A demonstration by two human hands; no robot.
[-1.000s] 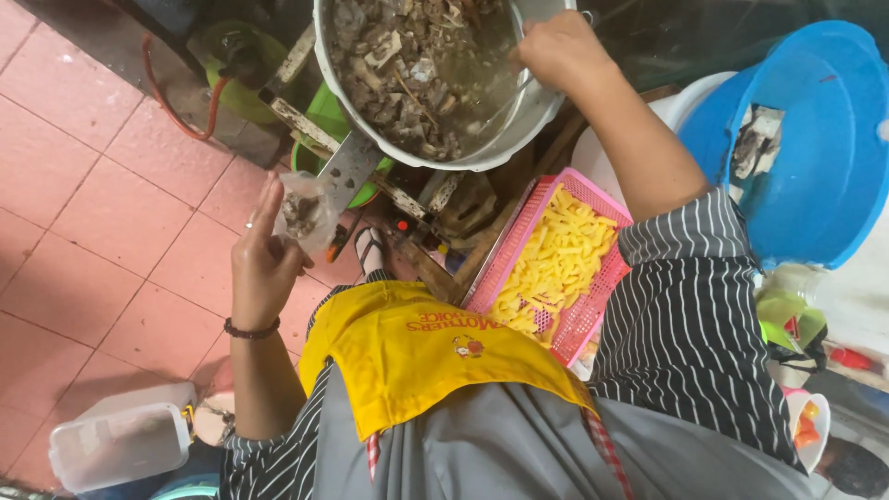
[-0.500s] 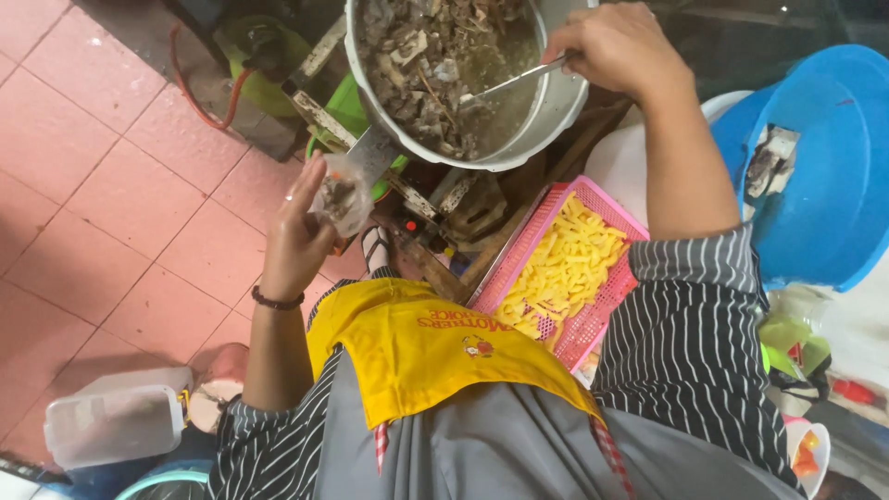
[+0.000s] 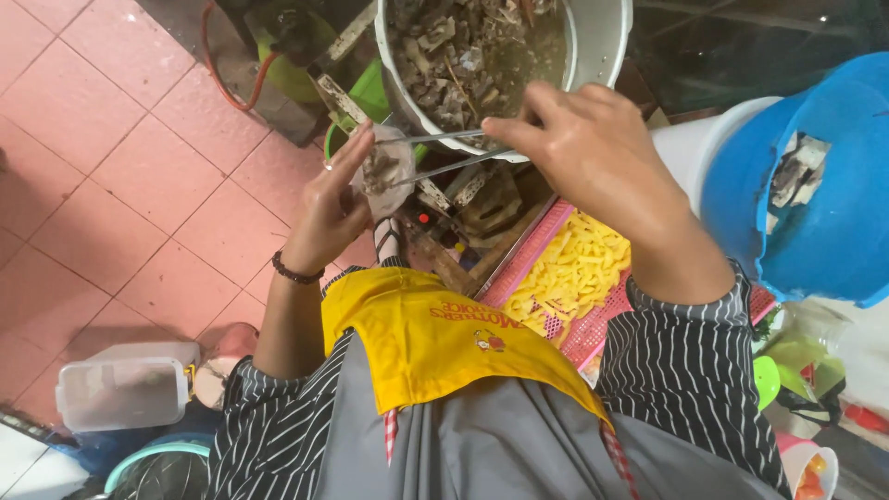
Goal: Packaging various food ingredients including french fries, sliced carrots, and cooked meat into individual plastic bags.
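Pink floor tiles (image 3: 111, 176) spread under us on the left, with a big metal pot (image 3: 593, 56) of dark meat pieces and broth at the top edge of our view. Our left hand (image 3: 338, 199) is cupped around a small clear bag (image 3: 389, 167) holding a few dark pieces, just below the pot's near rim. Our right hand (image 3: 593, 153) pinches a pair of metal tongs (image 3: 444, 153), whose tips reach into the mouth of the bag. A dark bead bracelet (image 3: 294, 271) sits on our left wrist. Below the right forearm lies a pink basket (image 3: 593, 333) of yellow strips, touching our striped sleeve. A blue tub (image 3: 815, 185) stands at the right edge, beside a white bucket (image 3: 694, 157). Near the lower left corner we see a clear plastic box (image 3: 125, 389) on the floor. Our yellow apron (image 3: 435, 333) hangs at the middle.
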